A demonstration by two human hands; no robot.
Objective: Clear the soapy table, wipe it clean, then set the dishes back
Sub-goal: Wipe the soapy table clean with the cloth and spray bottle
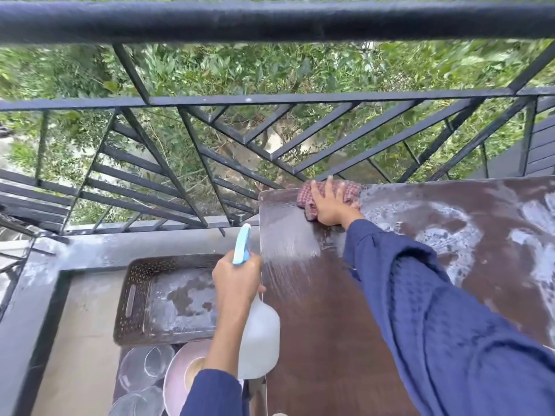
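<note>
At nine o'clock, down on the balcony floor, a perforated brown tray [135,298] lies filmed with suds. At seven o'clock glass bowls [144,367] and a pale plate [174,382] wait beside it. The left hand [237,283] wraps around a spray bottle [258,331], its blue nozzle up, at the table's left edge. The dark table [324,340] fills five o'clock, soap streaked across three o'clock. At one o'clock the right hand [332,205] presses flat, fingers spread, on a checked cloth [348,190] by the railing [270,100].
</note>
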